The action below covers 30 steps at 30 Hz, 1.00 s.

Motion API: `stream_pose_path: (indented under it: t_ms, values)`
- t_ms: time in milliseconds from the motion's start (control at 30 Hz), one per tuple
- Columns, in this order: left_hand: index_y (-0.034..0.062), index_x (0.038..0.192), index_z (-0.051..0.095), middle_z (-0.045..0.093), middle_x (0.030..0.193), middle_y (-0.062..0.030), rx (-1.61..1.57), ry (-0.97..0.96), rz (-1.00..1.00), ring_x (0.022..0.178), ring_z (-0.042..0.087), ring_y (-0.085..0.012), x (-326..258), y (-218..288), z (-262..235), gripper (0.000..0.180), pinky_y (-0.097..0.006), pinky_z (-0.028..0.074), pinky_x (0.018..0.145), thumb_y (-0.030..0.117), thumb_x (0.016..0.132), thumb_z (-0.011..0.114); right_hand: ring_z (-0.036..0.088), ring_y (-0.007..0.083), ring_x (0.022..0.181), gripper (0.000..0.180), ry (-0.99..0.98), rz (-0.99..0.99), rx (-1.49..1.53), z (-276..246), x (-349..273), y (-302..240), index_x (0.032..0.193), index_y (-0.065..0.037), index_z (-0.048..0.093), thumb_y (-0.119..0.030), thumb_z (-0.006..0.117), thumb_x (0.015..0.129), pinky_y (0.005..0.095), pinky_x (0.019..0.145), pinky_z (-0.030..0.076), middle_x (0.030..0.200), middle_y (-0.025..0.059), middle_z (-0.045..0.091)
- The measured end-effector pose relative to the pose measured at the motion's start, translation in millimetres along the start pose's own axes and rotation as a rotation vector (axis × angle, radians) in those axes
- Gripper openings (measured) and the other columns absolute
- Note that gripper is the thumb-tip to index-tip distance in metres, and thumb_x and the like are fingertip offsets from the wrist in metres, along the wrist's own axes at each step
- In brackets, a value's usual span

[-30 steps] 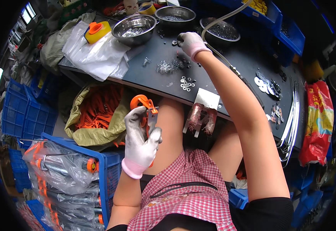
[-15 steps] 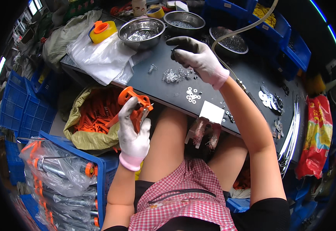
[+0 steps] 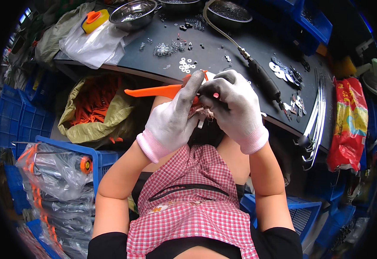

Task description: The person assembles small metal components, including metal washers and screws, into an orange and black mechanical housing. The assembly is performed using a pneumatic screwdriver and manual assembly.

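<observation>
Gloved in white with grey fingertips, my two hands meet above my lap at the table's front edge. My left hand [image 3: 171, 118] is closed round an orange handle-shaped plastic part [image 3: 154, 91], whose long tapered end sticks out to the left. My right hand [image 3: 236, 103] is pinched against the same part; a small reddish tip shows between its fingers, too little to name. Fingers hide most of the join. Just beyond my hands lie white washers [image 3: 187, 65] and a heap of small metal springs [image 3: 169, 48] on the dark table [image 3: 141, 64].
Steel bowls of small parts, one being a bowl [image 3: 132, 15] at the back left, line the table. A black air screwdriver [image 3: 264, 77] with a hose lies right. A sack [image 3: 67, 125] of orange parts and a blue crate [image 3: 106, 162] of bagged tools stand left.
My right hand has come down from over the table to meet my left. My left hand has moved right with the orange part, now turned. The view has shifted.
</observation>
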<state>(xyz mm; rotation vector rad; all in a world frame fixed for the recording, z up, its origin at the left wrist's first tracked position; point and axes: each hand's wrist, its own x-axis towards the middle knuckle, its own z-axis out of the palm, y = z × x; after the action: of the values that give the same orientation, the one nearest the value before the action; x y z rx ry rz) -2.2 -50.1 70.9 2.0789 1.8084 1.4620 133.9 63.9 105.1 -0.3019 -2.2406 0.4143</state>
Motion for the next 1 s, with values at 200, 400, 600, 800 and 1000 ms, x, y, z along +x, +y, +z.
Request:
stream_pose_path:
  t_ms: [200,400,600,800,1000]
  values:
    - [0.0113,0.129,0.047,0.064,0.109,-0.0145,0.132,-0.394,-0.144,0.084,0.067,-0.0335,-19,-6,22,0.046,-0.041,0.054,0.073,0.011,0.084,0.059,0.065,0.0166,0.082,0.017,-0.028,0.427,0.884,-4,-26,-52,0.1,-0.004,0.062,-0.004,0.067,0.083,0.0297,0.074,0.051,0.087,0.0086,0.063]
    - [0.0099,0.101,0.06,0.064,0.098,-0.01,0.281,-0.516,0.056,0.097,0.062,-0.0259,-27,7,19,0.019,-0.035,0.05,0.087,0.015,0.084,0.057,0.059,0.031,0.086,0.029,-0.164,0.04,0.275,-3,-31,-39,0.096,-0.01,0.07,-0.002,0.071,0.068,0.0392,0.079,0.049,0.092,0.0109,0.06]
    - [0.006,0.123,0.05,0.063,0.098,-0.0166,0.185,-0.407,-0.206,0.078,0.066,-0.0341,-15,29,15,0.045,-0.041,0.054,0.069,0.007,0.079,0.062,0.062,0.024,0.087,0.023,0.036,-0.03,0.303,-23,-28,-19,0.088,-0.006,0.071,0.003,0.07,0.067,0.0335,0.075,0.051,0.088,0.0081,0.064]
    - [-0.0012,0.138,0.027,0.061,0.117,-0.021,0.05,-0.273,0.191,0.08,0.068,-0.0348,-1,26,13,0.078,-0.039,0.055,0.07,-0.007,0.071,0.066,0.062,0.0254,0.082,0.024,0.116,0.194,0.163,-22,-59,4,0.088,-0.008,0.073,-0.004,0.077,0.065,0.0335,0.072,0.051,0.085,0.0098,0.064]
    - [0.0007,0.141,0.023,0.064,0.108,-0.02,0.12,-0.317,0.265,0.079,0.069,-0.0354,3,24,35,0.078,-0.039,0.056,0.07,-0.008,0.075,0.063,0.061,0.0319,0.085,0.023,-0.144,0.18,-0.177,-43,-62,3,0.089,-0.001,0.058,-0.006,0.071,0.071,0.0397,0.071,0.051,0.09,0.0143,0.059]
